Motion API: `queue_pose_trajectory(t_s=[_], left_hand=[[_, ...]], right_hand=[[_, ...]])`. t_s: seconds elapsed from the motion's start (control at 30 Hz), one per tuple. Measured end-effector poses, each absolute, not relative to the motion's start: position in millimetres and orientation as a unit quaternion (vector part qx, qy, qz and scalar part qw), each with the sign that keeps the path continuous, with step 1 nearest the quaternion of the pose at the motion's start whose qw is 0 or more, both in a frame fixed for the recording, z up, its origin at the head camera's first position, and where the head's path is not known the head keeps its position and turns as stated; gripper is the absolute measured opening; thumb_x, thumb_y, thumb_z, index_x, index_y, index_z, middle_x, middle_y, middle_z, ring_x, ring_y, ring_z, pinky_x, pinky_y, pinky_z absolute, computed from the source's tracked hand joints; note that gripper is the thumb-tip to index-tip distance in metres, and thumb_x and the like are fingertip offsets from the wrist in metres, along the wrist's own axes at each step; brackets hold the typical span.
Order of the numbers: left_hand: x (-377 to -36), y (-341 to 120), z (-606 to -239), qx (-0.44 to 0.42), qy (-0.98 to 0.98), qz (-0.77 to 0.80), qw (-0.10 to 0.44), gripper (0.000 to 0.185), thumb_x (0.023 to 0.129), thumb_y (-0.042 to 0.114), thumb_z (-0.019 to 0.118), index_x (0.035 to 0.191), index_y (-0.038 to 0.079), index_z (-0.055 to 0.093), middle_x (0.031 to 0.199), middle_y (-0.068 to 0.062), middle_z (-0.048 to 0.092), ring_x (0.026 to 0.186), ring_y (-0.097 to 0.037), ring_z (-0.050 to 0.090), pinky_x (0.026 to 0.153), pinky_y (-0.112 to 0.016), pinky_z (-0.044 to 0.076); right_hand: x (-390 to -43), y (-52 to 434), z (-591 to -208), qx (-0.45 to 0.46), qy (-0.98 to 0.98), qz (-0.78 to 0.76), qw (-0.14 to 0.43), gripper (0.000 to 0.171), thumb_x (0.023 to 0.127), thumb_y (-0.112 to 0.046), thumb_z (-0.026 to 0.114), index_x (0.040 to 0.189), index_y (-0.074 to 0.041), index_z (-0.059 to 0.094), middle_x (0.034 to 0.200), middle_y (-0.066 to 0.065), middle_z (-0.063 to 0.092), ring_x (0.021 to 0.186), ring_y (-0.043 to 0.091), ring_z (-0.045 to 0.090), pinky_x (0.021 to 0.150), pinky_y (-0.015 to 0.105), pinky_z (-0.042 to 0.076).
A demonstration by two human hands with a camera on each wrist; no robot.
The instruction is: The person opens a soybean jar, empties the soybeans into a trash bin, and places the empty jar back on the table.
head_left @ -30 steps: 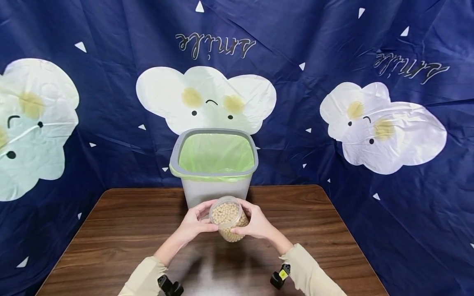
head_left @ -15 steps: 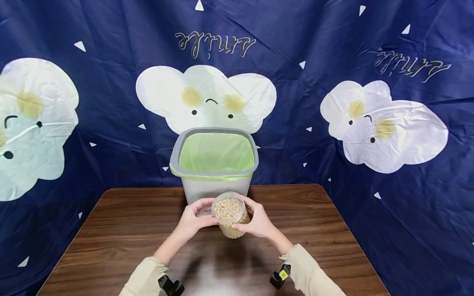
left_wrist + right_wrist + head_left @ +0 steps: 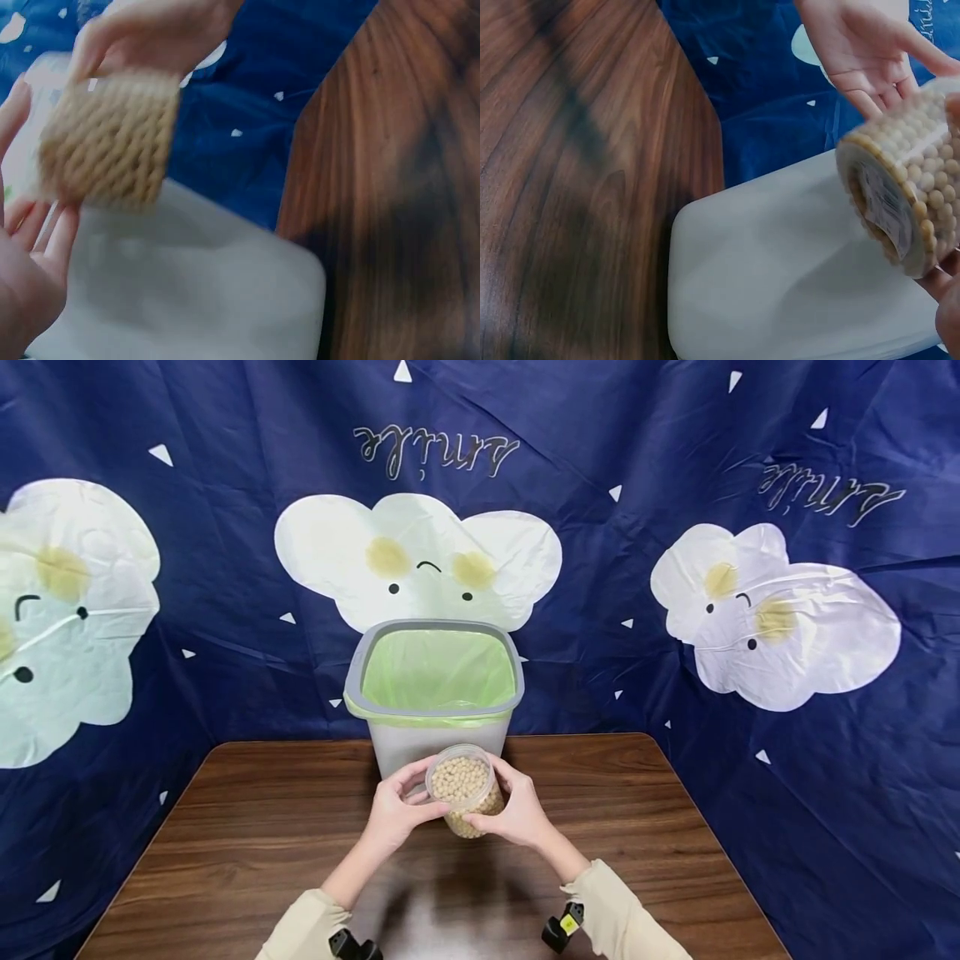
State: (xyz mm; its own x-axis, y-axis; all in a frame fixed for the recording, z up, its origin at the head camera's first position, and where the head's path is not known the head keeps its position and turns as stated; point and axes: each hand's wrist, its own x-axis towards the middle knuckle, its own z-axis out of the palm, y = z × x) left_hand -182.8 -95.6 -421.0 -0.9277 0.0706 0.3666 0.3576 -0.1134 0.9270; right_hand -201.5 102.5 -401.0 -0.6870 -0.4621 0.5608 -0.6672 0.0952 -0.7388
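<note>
The left hand [image 3: 397,808] and right hand [image 3: 522,810] grip a clear cylindrical plastic jar [image 3: 485,800] of round beige balls [image 3: 459,779] before a white, grey-rimmed plastic bin [image 3: 390,745]; steadying it seems the step, the next move calling for firm fingers

In the right edge, a tilted clear jar [image 3: 904,169] of pale pellets, with label [image 3: 885,211] on its base; held by the right hand [image 3: 948,311], lower right; upper right, left hand [image 3: 866,52], fingers at the jar; lower centre, white container [image 3: 754,270]; left, wooden tabletop [image 3: 592,172]; top, blue cloth [image 3: 761,112].
</note>
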Motion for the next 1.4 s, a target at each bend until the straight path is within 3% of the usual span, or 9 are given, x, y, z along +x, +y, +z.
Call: queue_pose_trajectory(t_s=[0.13, 0.3, 0.47, 0.7, 1.0, 1.4], left_hand=[[-182, -95, -421, -0.174, -0.65, -0.734, 0.097, 0.066, 0.067, -0.01, 0.072, 0.125, -0.014, 0.043, 0.122, -0.028, 0.05, 0.101, -0.005, 0.056, 0.084, -0.023, 0.048], [-186, -110, -421, -0.239, -0.621, -0.746, 0.016, 0.075, 0.069, -0.007, 0.071, 0.132, -0.015, 0.031, 0.128, -0.019, 0.049, 0.102, -0.01, 0.056, 0.08, -0.028, 0.05], [-188, -115, -420, -0.269, -0.634, -0.724, -0.034, 0.079, 0.069, 0.001, 0.076, 0.132, -0.015, 0.032, 0.128, -0.024, 0.047, 0.106, -0.009, 0.055, 0.083, -0.028, 0.049], [-183, -107, -418, -0.234, -0.651, -0.721, 0.03, 0.071, 0.065, -0.004, 0.077, 0.126, -0.014, 0.042, 0.122, -0.032, 0.048, 0.104, -0.006, 0.056, 0.084, -0.025, 0.048], [-177, -93, -416, -0.201, -0.671, -0.7, 0.139, 0.064, 0.063, -0.013, 0.074, 0.121, -0.011, 0.048, 0.119, -0.03, 0.051, 0.105, -0.005, 0.055, 0.084, -0.021, 0.048], [-174, -100, -411, -0.185, -0.665, -0.701, 0.18, 0.065, 0.06, -0.016, 0.073, 0.12, -0.012, 0.049, 0.12, -0.027, 0.052, 0.105, -0.005, 0.055, 0.084, -0.022, 0.048]], right_hand=[[-202, 104, -401, 0.374, -0.733, 0.56, 0.093, 0.072, 0.062, 0.002, 0.076, 0.126, 0.012, 0.043, 0.113, 0.027, 0.056, 0.099, 0.03, 0.058, 0.084, 0.028, 0.048], [-202, 110, -399, 0.396, -0.715, 0.576, 0.028, 0.07, 0.062, 0.01, 0.072, 0.125, 0.014, 0.042, 0.113, 0.03, 0.054, 0.101, 0.023, 0.057, 0.084, 0.027, 0.048], [-200, 112, -400, 0.413, -0.707, 0.574, -0.013, 0.069, 0.063, 0.009, 0.072, 0.125, 0.014, 0.041, 0.114, 0.03, 0.053, 0.102, 0.016, 0.056, 0.086, 0.03, 0.047], [-195, 107, -399, 0.394, -0.725, 0.563, 0.05, 0.073, 0.06, 0.005, 0.076, 0.125, 0.012, 0.042, 0.115, 0.026, 0.055, 0.102, 0.026, 0.056, 0.087, 0.03, 0.046], [-190, 100, -398, 0.37, -0.747, 0.532, 0.149, 0.074, 0.056, -0.001, 0.078, 0.121, 0.012, 0.046, 0.107, 0.024, 0.059, 0.095, 0.028, 0.059, 0.077, 0.035, 0.051], [-184, 101, -402, 0.363, -0.752, 0.53, 0.15, 0.073, 0.056, -0.002, 0.078, 0.12, 0.012, 0.047, 0.11, 0.025, 0.058, 0.096, 0.031, 0.059, 0.08, 0.039, 0.05]])
